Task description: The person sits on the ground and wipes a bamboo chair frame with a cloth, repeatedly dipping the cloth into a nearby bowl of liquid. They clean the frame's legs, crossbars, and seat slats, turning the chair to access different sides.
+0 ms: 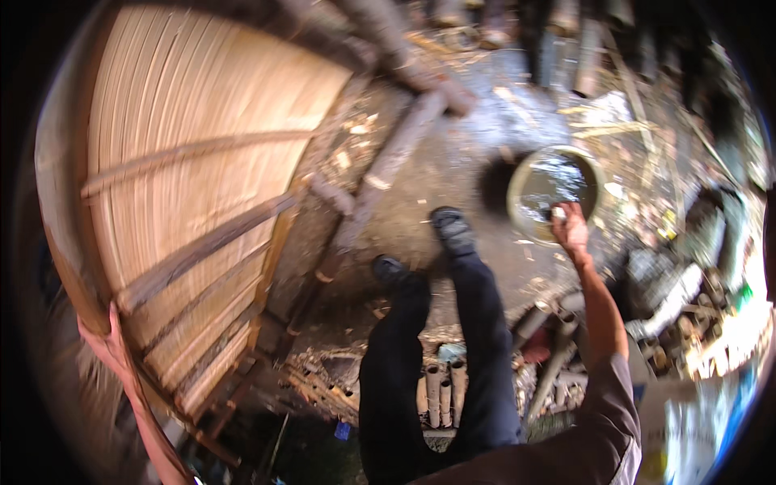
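Note:
At the far left, my left hand [111, 346] is closed around the curved outer pole of a wooden frame [61, 202], thumb on one side and fingers on the other. Thin pale strips [202, 89], laid side by side, fill this frame between its cross poles. My right arm stretches forward to a round bucket [596, 174] of water on the ground. Over the near part of its rim, my right hand [572, 230] has its fingers curled together, with a small whitish thing [558, 213] at the fingertips. Blur hides what that thing is.
A thick pole [396, 153] runs along the frame's right side. Between my legs stand cut bamboo tubes [444, 392]. Grey bundled sacks [663, 283] and more poles [554, 364] lie at right. Loose strips [610, 128] litter the ground beyond the bucket.

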Action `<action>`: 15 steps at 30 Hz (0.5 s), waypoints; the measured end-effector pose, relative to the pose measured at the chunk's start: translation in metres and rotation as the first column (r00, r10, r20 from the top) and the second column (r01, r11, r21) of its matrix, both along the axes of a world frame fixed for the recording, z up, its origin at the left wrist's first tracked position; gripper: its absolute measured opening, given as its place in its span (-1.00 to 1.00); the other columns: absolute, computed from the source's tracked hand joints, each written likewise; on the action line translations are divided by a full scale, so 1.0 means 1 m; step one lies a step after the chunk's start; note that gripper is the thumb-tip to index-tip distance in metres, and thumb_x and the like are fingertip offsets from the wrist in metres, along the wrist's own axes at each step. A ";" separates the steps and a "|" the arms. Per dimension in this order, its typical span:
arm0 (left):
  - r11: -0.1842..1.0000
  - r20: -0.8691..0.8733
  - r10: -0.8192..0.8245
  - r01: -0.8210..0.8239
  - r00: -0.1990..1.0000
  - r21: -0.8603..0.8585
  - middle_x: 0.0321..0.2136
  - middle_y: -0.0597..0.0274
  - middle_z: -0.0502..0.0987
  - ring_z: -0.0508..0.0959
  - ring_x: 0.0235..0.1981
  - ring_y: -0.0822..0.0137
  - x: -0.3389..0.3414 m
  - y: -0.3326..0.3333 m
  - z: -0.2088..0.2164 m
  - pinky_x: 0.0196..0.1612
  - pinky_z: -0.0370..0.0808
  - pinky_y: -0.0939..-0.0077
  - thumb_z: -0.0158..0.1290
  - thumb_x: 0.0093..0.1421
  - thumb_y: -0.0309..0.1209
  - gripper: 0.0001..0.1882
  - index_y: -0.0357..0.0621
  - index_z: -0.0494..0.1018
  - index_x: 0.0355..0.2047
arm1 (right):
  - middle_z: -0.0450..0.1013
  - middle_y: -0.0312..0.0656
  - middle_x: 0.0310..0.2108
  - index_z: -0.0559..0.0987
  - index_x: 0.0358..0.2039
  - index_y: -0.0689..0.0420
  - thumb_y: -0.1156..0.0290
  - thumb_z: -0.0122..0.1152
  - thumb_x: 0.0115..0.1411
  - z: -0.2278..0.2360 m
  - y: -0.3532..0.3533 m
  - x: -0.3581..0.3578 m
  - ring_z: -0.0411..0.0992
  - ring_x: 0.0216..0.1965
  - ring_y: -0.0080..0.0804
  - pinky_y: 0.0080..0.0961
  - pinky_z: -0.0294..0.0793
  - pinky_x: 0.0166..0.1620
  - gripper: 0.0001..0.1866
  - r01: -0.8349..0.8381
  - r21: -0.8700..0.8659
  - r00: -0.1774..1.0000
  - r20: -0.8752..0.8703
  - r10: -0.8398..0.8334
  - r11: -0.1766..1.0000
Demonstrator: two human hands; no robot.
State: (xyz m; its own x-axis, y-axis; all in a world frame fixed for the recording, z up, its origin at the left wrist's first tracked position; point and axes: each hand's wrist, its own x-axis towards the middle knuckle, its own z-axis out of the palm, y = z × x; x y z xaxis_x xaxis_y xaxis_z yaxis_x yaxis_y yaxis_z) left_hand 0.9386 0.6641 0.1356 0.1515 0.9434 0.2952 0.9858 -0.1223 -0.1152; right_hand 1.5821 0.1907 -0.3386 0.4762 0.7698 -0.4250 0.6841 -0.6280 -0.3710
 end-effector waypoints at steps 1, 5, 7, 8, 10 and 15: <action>0.999 -0.064 0.022 -0.020 0.998 0.027 0.07 -0.13 0.35 0.37 0.09 0.09 0.000 0.000 0.019 0.17 0.25 0.28 0.25 0.11 -0.14 -0.21 -0.35 0.18 0.18 | 0.44 0.01 -0.16 0.51 -0.06 0.07 0.37 0.17 0.10 -0.008 0.032 -0.029 0.41 -0.06 0.00 -0.23 0.43 -0.01 -0.65 0.025 0.035 1.000 0.017 -0.026 0.999; 0.993 -0.094 0.023 -0.012 0.995 0.120 0.05 -0.08 0.37 0.38 0.06 0.13 -0.007 0.032 -0.031 0.16 0.26 0.34 0.27 0.09 -0.14 -0.20 -0.36 0.18 0.18 | 0.28 0.12 0.13 0.40 0.10 0.24 0.35 0.13 0.18 -0.203 -0.077 0.046 0.34 0.08 0.08 -0.23 0.32 0.16 -0.53 -0.166 0.339 0.904 0.428 0.006 0.926; 0.973 0.232 0.087 -0.132 0.969 0.186 0.03 -0.07 0.38 0.41 0.01 0.16 -0.100 -0.036 -0.098 0.11 0.31 0.33 0.30 0.07 -0.17 -0.21 -0.37 0.20 0.16 | 0.47 -0.02 -0.10 0.43 0.06 0.24 0.27 0.00 0.29 -0.191 -0.035 0.243 0.41 -0.01 -0.11 -0.25 0.36 0.08 -0.59 -0.375 0.066 0.656 0.723 0.215 0.925; 0.991 0.085 0.008 -0.019 0.996 0.129 0.02 -0.07 0.38 0.42 -0.01 0.17 -0.051 0.000 -0.070 0.09 0.33 0.32 0.30 0.07 -0.18 -0.22 -0.36 0.20 0.15 | 0.46 -0.07 -0.09 0.42 0.08 0.24 0.19 -0.04 0.31 -0.219 -0.066 0.142 0.40 -0.02 -0.19 -0.30 0.35 0.07 -0.55 -0.072 0.099 0.955 0.294 0.040 0.992; 0.996 0.030 -0.078 0.078 0.996 0.033 0.00 -0.08 0.39 0.44 -0.03 0.20 0.015 0.014 -0.011 0.08 0.35 0.32 0.29 0.08 -0.22 -0.25 -0.37 0.21 0.14 | 0.43 -0.15 -0.08 0.39 0.12 0.23 0.02 -0.13 0.34 -0.183 -0.022 -0.003 0.37 -0.05 -0.35 -0.40 0.32 0.06 -0.44 0.580 -0.109 0.611 -0.597 -0.520 0.807; 0.989 0.146 -0.091 0.107 0.985 -0.103 0.10 -0.02 0.37 0.39 0.09 0.20 0.012 -0.004 0.012 0.20 0.25 0.34 0.16 0.19 -0.18 -0.31 -0.29 0.20 0.21 | 0.38 -0.19 0.02 0.36 0.18 0.18 -0.06 -0.17 0.37 0.047 0.104 -0.077 0.35 -0.05 -0.45 -0.45 0.34 0.05 -0.39 0.734 -0.121 0.242 -0.873 -0.424 0.668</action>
